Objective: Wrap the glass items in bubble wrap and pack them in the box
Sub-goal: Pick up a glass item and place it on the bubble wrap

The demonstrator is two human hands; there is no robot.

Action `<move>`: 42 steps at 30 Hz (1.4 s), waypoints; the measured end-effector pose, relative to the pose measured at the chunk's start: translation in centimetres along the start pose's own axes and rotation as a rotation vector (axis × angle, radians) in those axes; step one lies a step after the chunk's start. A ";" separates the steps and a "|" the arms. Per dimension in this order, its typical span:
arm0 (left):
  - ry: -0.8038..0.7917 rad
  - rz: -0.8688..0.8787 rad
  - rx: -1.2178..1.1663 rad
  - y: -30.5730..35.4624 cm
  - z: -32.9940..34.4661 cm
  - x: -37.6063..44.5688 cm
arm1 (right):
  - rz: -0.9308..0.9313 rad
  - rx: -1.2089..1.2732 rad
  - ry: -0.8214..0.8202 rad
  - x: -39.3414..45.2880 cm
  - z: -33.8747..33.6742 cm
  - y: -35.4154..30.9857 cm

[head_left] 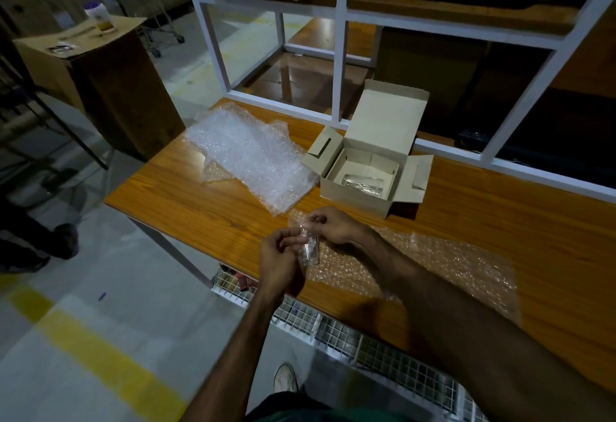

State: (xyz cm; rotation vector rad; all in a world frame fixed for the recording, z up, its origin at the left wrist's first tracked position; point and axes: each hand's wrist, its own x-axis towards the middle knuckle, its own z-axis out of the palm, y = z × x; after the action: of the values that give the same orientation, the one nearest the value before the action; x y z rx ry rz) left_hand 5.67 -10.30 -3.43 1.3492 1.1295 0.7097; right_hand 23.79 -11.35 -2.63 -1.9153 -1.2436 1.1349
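A small clear glass (310, 248) stands on a sheet of bubble wrap (443, 265) near the front edge of the wooden table (206, 201). My left hand (280, 261) grips the glass from the left. My right hand (330, 225) pinches the far corner of that sheet just above the glass. An open cardboard box (353, 195) sits further back with another glass (363, 183) lying on its side inside. A second stack of bubble wrap (253, 155) lies to the left of the box.
A white metal frame (340, 65) with shelves stands behind the table. A wire mesh rack (383, 348) runs under the front edge. A tall cardboard carton (110, 88) with a bottle on top stands at the left. Yellow floor tape (110, 365) crosses the concrete.
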 end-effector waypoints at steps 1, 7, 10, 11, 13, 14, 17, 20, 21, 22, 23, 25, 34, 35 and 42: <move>-0.004 0.034 0.029 -0.1 0.1 -0.1 | -0.001 0.002 0.011 0.0 0.0 0.0; 0.056 0.157 0.012 -0.7 1.4 -0.4 | 0.011 0.037 0.063 -0.7 -0.6 0.2; 0.111 0.157 0.057 -0.9 2.1 -0.5 | 0.023 0.020 0.063 -1.2 -1.0 0.1; 0.131 0.136 0.080 -1.1 2.2 -0.4 | 0.024 0.008 0.065 -1.3 -1.1 0.0; 0.168 0.080 0.130 -1.5 2.3 -0.3 | 0.026 -0.004 0.076 -1.6 -1.2 -0.2; 0.185 0.055 0.158 -1.8 2.4 -0.2 | 0.026 -0.001 0.080 -1.7 -1.3 -0.3; 0.194 -0.008 0.259 -1.3 2.8 -0.2 | 0.025 0.020 0.087 -2.1 -1.2 -0.2; 0.202 -0.077 0.362 -0.7 3.5 -0.3 | 0.018 0.042 0.094 -2.6 -1.3 -0.3; 0.213 -0.065 0.386 -0.7 3.7 -0.4 | 0.021 0.056 0.097 -2.7 -1.4 -0.2; 0.225 -0.040 0.399 -1.0 4.0 -0.4 | 0.025 0.073 0.102 -2.9 -1.5 -0.1; 0.235 -0.008 0.409 -1.2 4.4 -0.5 | 0.031 0.095 0.117 -3.2 -1.5 0.1; 0.270 0.058 0.411 -1.5 5.2 -1.2 | 0.041 0.174 0.177 -4.0 -1.6 0.8; 0.289 0.361 0.607 -2.5 8.2 -2.9 | 0.092 0.472 0.386 -8.4 -2.1 3.3; 0.286 0.385 0.660 -2.7 8.3 -2.9 | 0.099 0.489 0.378 -8.8 -2.2 3.1; 0.193 0.624 0.762 -4.3 7.6 -3.9 | 0.147 0.556 0.360 -8.5 -1.8 2.7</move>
State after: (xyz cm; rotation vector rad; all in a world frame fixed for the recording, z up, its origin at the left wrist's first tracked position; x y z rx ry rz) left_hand 10.40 -17.41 -7.84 2.3834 1.1863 0.9048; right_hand 24.79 -20.33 -1.14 -1.6926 -0.5283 1.0123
